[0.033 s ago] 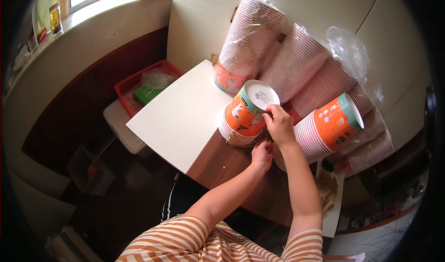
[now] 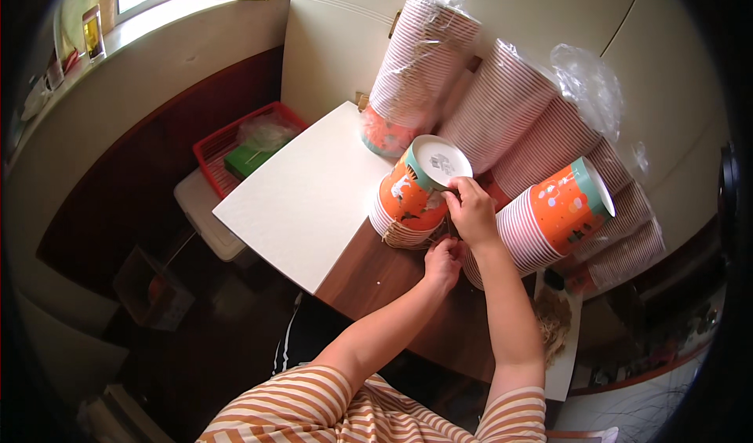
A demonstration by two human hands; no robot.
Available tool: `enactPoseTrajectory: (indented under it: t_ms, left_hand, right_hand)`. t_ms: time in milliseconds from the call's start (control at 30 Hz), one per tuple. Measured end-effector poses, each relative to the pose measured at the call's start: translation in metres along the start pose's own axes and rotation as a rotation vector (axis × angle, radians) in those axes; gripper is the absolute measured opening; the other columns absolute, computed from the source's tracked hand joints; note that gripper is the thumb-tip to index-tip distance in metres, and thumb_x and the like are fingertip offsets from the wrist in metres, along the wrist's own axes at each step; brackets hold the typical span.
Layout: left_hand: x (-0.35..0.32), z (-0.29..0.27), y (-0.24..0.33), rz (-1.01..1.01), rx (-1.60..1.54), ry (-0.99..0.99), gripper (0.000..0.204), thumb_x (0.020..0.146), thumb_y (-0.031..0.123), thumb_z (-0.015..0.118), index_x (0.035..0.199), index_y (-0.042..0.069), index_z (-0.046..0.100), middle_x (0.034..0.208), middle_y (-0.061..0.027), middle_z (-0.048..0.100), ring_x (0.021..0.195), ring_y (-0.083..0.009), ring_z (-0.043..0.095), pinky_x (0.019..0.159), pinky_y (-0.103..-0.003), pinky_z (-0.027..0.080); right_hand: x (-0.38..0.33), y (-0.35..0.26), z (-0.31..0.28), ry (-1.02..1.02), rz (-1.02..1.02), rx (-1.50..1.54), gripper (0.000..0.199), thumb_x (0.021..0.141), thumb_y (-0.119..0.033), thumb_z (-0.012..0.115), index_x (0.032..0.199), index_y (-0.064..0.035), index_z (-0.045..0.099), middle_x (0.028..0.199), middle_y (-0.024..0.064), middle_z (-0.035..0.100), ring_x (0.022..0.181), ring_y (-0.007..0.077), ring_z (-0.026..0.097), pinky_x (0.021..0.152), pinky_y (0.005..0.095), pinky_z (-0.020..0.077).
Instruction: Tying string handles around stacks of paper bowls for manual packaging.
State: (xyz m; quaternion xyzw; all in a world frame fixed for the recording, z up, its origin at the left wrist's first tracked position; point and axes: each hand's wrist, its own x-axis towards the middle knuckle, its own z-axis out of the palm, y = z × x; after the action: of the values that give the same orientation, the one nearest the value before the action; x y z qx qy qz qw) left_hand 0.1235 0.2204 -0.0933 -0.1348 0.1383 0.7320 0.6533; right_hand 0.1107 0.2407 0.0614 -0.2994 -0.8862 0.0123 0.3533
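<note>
Head view: the person's right hand [image 2: 473, 210] sits just past the centre of the frame, toward three o'clock, its fingers closed on the rim of a short stack of orange paper cups [image 2: 414, 196] that lies tilted on the wooden table [image 2: 376, 278], its white base facing up toward one o'clock. The left hand [image 2: 444, 260] is just below it, at six o'clock from the right hand, curled at the lower edge of the same stack; whether it pinches anything there cannot be told. The two hands are close together but not touching.

At three o'clock from the right hand lies a second, longer stack of orange cups [image 2: 549, 216], on its side, its teal-rimmed end pointing toward two o'clock. Behind both, from twelve to three o'clock, long sleeves of cups in clear plastic wrap [image 2: 502, 106] lean against the pale wall.

A white board [image 2: 306, 196] covers the table at nine o'clock from the held stack. Beyond its far edge, at ten o'clock, a red basket [image 2: 227, 149] stands on the floor with a green box inside. The striped sleeves enter from the lower edge.
</note>
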Motion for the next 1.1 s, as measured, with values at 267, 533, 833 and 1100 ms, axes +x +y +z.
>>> enactPoseTrajectory:
  t_ms: [267, 533, 833, 1100]
  left_hand:
    - [0.024, 0.0, 0.002, 0.049, 0.047, -0.112, 0.026, 0.083, 0.001, 0.053, 0.108, 0.008, 0.054, 0.092, -0.0047, 0.058, 0.081, -0.0188, 0.058, 0.072, -0.034, 0.051]
    - [0.046, 0.015, 0.002, 0.075, 0.129, -0.394, 0.041, 0.096, 0.025, 0.049, 0.133, 0.012, 0.04, 0.123, -0.0034, 0.051, 0.108, -0.0158, 0.053, 0.088, -0.03, 0.046]
    - [0.069, 0.004, 0.001, -0.032, -0.015, -0.555, 0.043, 0.099, 0.029, 0.041, 0.138, 0.012, 0.034, 0.13, -0.0037, 0.046, 0.115, -0.016, 0.048, 0.093, -0.03, 0.043]
    - [0.072, -0.016, 0.011, 0.034, 0.021, -0.439, 0.034, 0.094, 0.016, 0.048, 0.128, 0.01, 0.047, 0.12, -0.0032, 0.052, 0.108, -0.0162, 0.053, 0.091, -0.028, 0.044]
  right_hand:
    - [-0.001, -0.002, 0.003, 0.019, -0.067, 0.018, 0.016, 0.078, -0.005, 0.064, 0.09, -0.0019, 0.054, 0.088, 0.0156, 0.06, 0.079, 0.0369, 0.061, 0.067, 0.0423, 0.0497]
    - [0.0, -0.004, 0.004, 0.02, -0.061, 0.04, 0.016, 0.078, -0.005, 0.064, 0.09, -0.0024, 0.053, 0.088, 0.0154, 0.06, 0.079, 0.0371, 0.061, 0.068, 0.0418, 0.0501]
    - [-0.001, -0.008, 0.005, 0.02, -0.061, 0.046, 0.016, 0.078, -0.004, 0.064, 0.09, -0.0022, 0.054, 0.09, 0.0153, 0.06, 0.08, 0.037, 0.061, 0.069, 0.0414, 0.0505]
    - [0.001, -0.018, 0.007, 0.004, -0.029, 0.095, 0.017, 0.077, -0.001, 0.063, 0.092, -0.001, 0.055, 0.092, 0.0168, 0.061, 0.086, 0.0365, 0.06, 0.073, 0.0401, 0.049]
